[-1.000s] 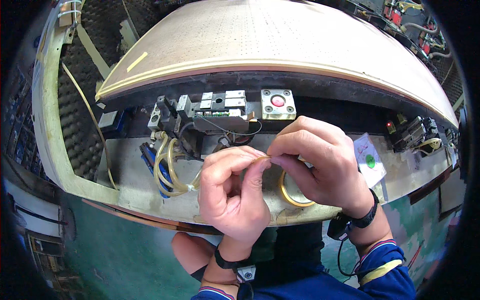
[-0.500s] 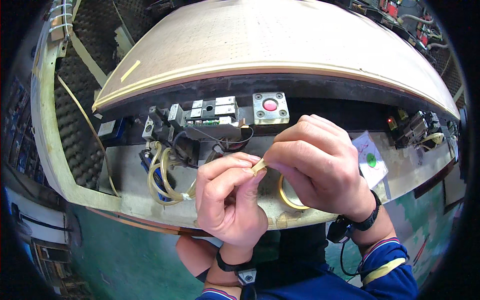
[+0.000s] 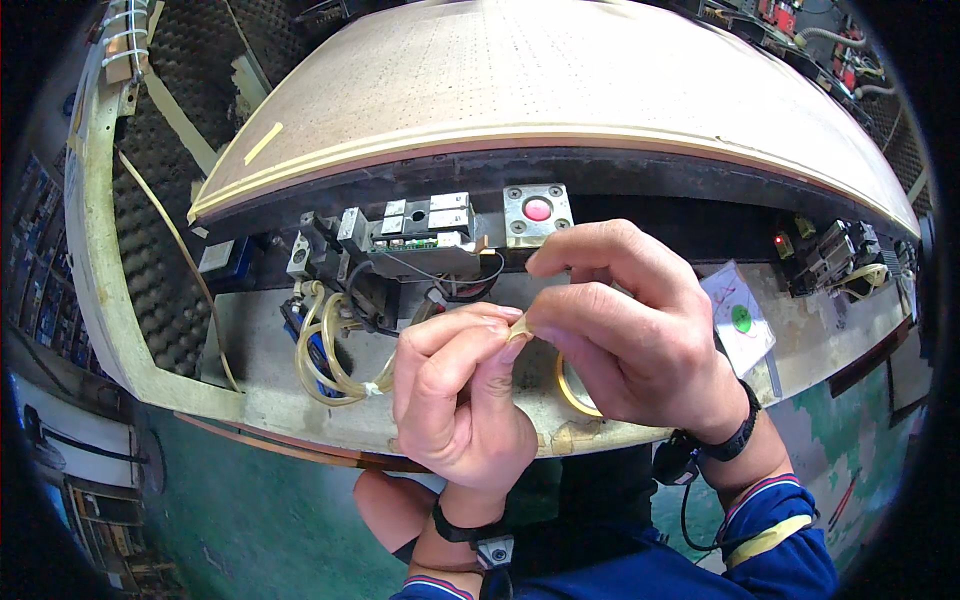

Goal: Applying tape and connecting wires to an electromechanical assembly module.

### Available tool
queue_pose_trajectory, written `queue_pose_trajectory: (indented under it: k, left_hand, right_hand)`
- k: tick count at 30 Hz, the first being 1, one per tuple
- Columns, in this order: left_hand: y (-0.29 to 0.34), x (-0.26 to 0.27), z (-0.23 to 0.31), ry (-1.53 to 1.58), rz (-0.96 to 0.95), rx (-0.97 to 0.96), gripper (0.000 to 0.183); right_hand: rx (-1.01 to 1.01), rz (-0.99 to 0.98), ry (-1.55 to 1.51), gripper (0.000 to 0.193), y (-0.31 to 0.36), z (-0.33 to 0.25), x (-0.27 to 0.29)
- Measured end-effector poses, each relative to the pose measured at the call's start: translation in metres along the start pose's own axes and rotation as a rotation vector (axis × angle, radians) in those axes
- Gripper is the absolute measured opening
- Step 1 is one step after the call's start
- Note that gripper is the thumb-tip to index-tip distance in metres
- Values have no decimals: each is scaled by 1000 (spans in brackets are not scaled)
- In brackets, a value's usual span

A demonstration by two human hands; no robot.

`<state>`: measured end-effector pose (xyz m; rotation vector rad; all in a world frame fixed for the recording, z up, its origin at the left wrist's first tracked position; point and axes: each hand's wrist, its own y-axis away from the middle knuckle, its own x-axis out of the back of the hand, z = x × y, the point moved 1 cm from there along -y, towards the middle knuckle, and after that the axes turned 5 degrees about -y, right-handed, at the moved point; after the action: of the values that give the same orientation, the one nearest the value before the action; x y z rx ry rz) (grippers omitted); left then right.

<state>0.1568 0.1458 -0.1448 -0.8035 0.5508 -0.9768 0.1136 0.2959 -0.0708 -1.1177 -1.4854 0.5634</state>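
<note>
Between my two hands is a small pale-yellow piece of tape (image 3: 519,329), folded or curled and mostly covered by fingertips. My left hand (image 3: 458,390) pinches one end between thumb and fingers. On the other end, the thumb and index finger of my right hand (image 3: 640,335) are closed, while its other fingers curl above. Under my right hand, partly hidden, a yellow ring-shaped tape roll (image 3: 572,388) lies on the bench ledge (image 3: 620,432). A further strip of yellow tape (image 3: 770,541) sticks to my right sleeve.
Beyond my hands, a metal plate with a red button (image 3: 537,210) stands beside a valve block (image 3: 425,222). Coiled clear hoses (image 3: 325,345) lie at left. Behind rises a large perforated board (image 3: 560,75) with taped edges. A card with a green dot (image 3: 741,318) lies right.
My right index finger has lifted and spread from the other fingers. The tape piece looks shorter and more folded between my fingertips. My left hand has barely moved.
</note>
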Motion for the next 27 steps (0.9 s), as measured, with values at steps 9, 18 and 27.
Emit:
queue_pose_trajectory:
  k: [9, 18, 27]
  left_hand:
    - [-4, -2, 12, 41, 4, 106, 9]
    - [-6, -4, 11, 112, 8, 252, 8]
    - [-7, -6, 16, 183, 45, 323, 13]
  right_hand:
    - [-105, -137, -33, 17, 4, -2, 3]
    - [-251, -22, -252, 18, 5, -3, -11]
    - [-217, -39, -243, 18, 7, 2, -14]
